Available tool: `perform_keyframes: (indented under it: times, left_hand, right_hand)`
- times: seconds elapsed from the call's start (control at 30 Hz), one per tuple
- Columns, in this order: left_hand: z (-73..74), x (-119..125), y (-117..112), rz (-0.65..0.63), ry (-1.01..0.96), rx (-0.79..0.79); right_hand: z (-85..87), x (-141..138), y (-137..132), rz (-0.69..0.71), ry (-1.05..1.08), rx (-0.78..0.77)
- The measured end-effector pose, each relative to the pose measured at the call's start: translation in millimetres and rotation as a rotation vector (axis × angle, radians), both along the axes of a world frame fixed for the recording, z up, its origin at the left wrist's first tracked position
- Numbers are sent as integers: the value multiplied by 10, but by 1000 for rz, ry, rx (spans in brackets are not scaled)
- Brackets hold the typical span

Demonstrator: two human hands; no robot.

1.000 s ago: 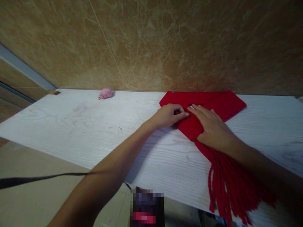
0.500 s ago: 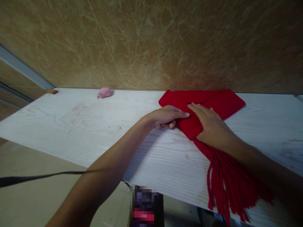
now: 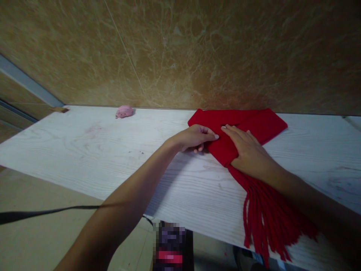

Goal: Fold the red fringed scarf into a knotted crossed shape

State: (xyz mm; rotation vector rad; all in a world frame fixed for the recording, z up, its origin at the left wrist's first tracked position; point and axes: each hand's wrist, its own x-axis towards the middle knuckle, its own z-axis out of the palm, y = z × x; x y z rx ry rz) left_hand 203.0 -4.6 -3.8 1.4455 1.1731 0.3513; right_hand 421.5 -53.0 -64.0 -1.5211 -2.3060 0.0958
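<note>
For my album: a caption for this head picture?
Left hand and right hand touch a red scarf on a white table.

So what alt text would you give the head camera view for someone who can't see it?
Two bare hands rest on a folded red scarf on a white table: the right hand lies flat on it, the left hand curls at its left edge. The scarf's fringe hangs over the near table edge; a pink toy sits far left by the wall.
</note>
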Motion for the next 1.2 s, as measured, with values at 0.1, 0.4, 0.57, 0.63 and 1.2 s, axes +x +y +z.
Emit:
perform_keyframes:
  times: [0.1, 0.4, 0.57, 0.63, 1.2]
  left_hand:
    - [8, -39, 14, -29, 56, 37]
    - [113, 0, -46, -110, 158, 146]
    - [84, -8, -31, -119, 81, 115]
    - [43, -18, -6, -113, 12, 69]
    - [9, 43, -26, -88, -13, -12]
  right_hand:
    - [13, -8, -1, -4, -6, -13]
    - [24, 4, -24, 20, -25, 14]
    - [0, 4, -19, 16, -52, 50]
    - [-13, 6, -11, 11, -63, 58]
    - [54, 14, 14, 41, -95, -44]
